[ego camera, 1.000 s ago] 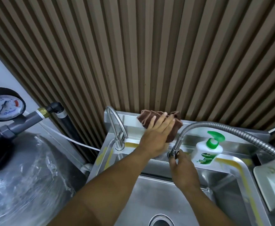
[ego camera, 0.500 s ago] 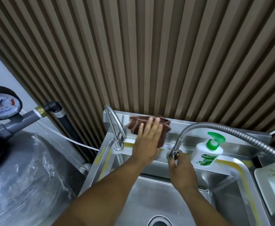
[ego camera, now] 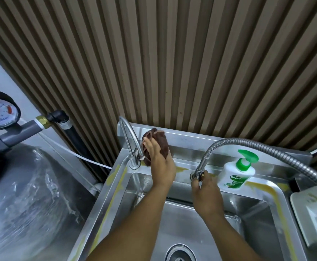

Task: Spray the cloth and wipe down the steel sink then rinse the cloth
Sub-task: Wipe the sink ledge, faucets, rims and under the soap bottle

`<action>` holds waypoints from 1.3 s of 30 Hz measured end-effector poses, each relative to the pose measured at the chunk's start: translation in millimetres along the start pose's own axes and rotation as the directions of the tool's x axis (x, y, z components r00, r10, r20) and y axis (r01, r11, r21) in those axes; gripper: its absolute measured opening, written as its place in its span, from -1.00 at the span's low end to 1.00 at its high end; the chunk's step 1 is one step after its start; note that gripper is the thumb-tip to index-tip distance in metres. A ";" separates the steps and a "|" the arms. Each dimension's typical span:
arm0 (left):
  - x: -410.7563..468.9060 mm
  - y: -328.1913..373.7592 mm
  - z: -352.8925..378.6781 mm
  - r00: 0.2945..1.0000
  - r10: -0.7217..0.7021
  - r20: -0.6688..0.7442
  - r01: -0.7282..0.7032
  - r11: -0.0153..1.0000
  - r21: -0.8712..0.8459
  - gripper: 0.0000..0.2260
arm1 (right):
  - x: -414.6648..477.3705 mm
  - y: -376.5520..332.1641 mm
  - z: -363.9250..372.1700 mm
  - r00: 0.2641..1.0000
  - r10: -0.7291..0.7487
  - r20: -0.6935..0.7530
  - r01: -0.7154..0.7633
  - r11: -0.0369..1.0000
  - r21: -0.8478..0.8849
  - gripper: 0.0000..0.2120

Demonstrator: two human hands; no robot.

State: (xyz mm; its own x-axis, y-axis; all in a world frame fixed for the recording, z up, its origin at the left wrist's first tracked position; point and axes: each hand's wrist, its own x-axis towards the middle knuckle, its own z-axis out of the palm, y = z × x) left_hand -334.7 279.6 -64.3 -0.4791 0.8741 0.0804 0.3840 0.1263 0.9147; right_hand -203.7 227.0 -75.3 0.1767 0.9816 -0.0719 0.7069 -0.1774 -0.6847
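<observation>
Stainless steel sink (ego camera: 112, 194) | near right: right hand (ego camera: 206, 196) pinches the base of the ribbed flexible metal hose (ego camera: 248, 143) | far left: left hand (ego camera: 161, 164), fingers bent, presses bunched brown cloth (ego camera: 162, 142) on the back wall beside the curved steel tap (ego camera: 134, 162) | risk: cloth snagging the tap lever could start water.

Reached forward from the bottom edge with both bare forearms, angled inward. Held the left hand (ego camera: 160, 162) farther forward, back toward the camera, with fingers (ego camera: 148, 147) curled over the bunched cloth (ego camera: 162, 142) and gripping it. Set the right hand (ego camera: 205, 193) nearer and lower, back also upward, wrist roughly in line with the forearm. Pinched the hose base (ego camera: 198, 170) between thumb and fingertips (ego camera: 195, 182). Held the two hands near each other but apart.
</observation>
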 end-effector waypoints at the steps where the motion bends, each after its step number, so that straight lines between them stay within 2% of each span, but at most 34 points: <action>1: -1.1 8.6 4.2 0.996 -0.086 -0.037 0.083 0.994 -0.075 -0.41 | -0.1 0.0 0.1 1.000 0.002 0.005 -0.002 1.000 0.006 -0.85; 3: 1.1 21.8 13.6 0.959 -0.263 -0.102 0.233 0.942 -0.240 -0.42 | 0.4 0.4 0.4 1.000 -0.001 0.010 0.001 1.000 0.015 -0.86; 4: 4.3 26.3 17.8 0.923 -0.367 -0.117 0.306 0.883 -0.357 -0.45 | 0.7 0.9 0.4 1.000 0.001 0.010 -0.001 1.000 0.018 -0.87; 7: 8.1 41.5 26.6 0.775 -0.632 0.002 0.468 0.570 -0.675 -0.57 | 0.4 0.9 0.5 1.000 0.001 0.004 -0.001 1.000 0.023 -0.88; 11: -0.8 61.4 27.0 0.651 -0.704 0.284 0.609 0.262 -0.748 -0.74 | 1.1 0.8 2.3 1.000 -0.002 0.004 0.002 0.999 0.039 -0.87; 14: 2.0 52.2 6.5 0.663 -0.651 0.369 0.568 0.116 -0.815 -0.79 | 1.1 1.2 2.9 1.000 0.011 0.003 -0.011 0.999 0.031 -0.86; 16: 1.8 41.2 -17.9 0.711 -0.601 0.365 0.536 0.127 -0.834 -0.76 | 0.2 0.5 1.7 1.000 0.012 0.005 -0.012 0.999 0.040 -0.86; 17: 2.4 36.1 -28.9 0.743 -0.580 0.334 0.525 0.194 -0.829 -0.76 | 0.3 -0.1 1.1 1.000 0.011 0.005 -0.011 0.999 0.041 -0.86; 18: 3.8 27.6 -38.0 0.785 -0.564 0.256 0.499 0.331 -0.801 -0.76 | 0.3 -0.1 1.2 1.000 0.014 0.007 -0.014 0.999 0.040 -0.86; 19: 5.0 17.2 -46.4 0.835 -0.533 0.136 0.461 0.544 -0.701 -0.75 | -0.1 0.0 1.9 1.000 0.019 0.005 -0.019 0.999 0.041 -0.86; 20: 5.9 6.1 -53.3 0.899 -0.437 0.021 0.387 0.775 -0.500 -0.72 | 0.3 0.2 2.2 1.000 0.020 0.001 -0.020 0.999 0.043 -0.86; 21: 3.5 -3.2 -58.1 0.965 -0.259 -0.036 0.244 0.941 -0.234 -0.71 | 0.0 0.2 2.5 1.000 0.019 -0.002 -0.019 0.999 0.045 -0.85; 22: -0.3 -14.4 -56.7 0.998 -0.069 0.010 0.069 0.998 0.017 -0.69 | -0.1 0.6 2.8 1.000 0.019 -0.003 -0.018 0.999 0.047 -0.85; 23: -4.8 -26.2 -51.9 0.988 0.082 0.130 -0.108 0.971 0.212 -0.64 | -0.1 1.0 3.3 1.000 0.019 -0.006 -0.019 0.999 0.051 -0.85; 24: -7.8 -41.7 -42.7 0.946 0.137 0.293 -0.246 0.892 0.379 -0.55 | 0.0 1.1 3.8 1.000 0.021 -0.011 -0.020 0.998 0.054 -0.85; 25: -14.6 -50.3 -33.7 0.904 0.120 0.410 -0.343 0.777 0.529 -0.43 | -0.2 1.0 3.9 1.000 0.019 -0.017 -0.018 0.998 0.052 -0.85; 26: -18.1 -59.6 -24.0 0.885 0.078 0.460 -0.388 0.670 0.633 -0.32 | -0.2 0.3 4.0 1.000 0.015 -0.019 -0.014 0.999 0.048 -0.84; 27: -21.2 -62.4 -15.9 0.874 0.049 0.484 -0.408 0.617 0.673 -0.23 | -0.1 0.9 4.9 1.000 0.014 -0.022 -0.013 0.999 0.044 -0.83; 29: -26.3 -58.2 -6.2 0.826 0.051 0.561 -0.480 0.585 0.654 -0.15 | 1.3 0.5 5.1 0.999 0.019 -0.029 -0.017 0.999 0.044 -0.83; 32: -31.4 -50.9 3.5 0.692 0.157 0.704 -0.660 0.532 0.530 -0.25 | 1.6 0.1 6.6 0.999 0.030 -0.044 -0.027 0.998 0.060 -0.80; 35: -25.9 -52.6 -0.9 0.612 0.225 0.758 -0.739 0.505 0.447 -0.30 | 0.9 -0.4 8.0 0.998 0.033 -0.055 -0.029 0.997 0.072 -0.77; 37: -21.9 -59.1 -18.4 0.574 0.231 0.785 -0.773 0.468 0.428 -0.24 | 0.3 0.9 8.6 0.997 0.029 -0.066 -0.025 0.997 0.068 -0.79; 39: -14.9 -72.9 -42.2 0.589 0.219 0.778 -0.772 0.437 0.462 -0.23 | 0.0 1.5 9.0 0.996 0.040 -0.074 -0.035 0.998 0.060 -0.82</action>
State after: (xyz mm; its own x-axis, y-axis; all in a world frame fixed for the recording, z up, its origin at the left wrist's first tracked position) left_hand -388.8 237.7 -115.4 0.4158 0.9074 -0.0606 0.9020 -0.4030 0.1548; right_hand -208.8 227.4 -82.9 0.2552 0.9659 -0.0449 0.6580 -0.2075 -0.7239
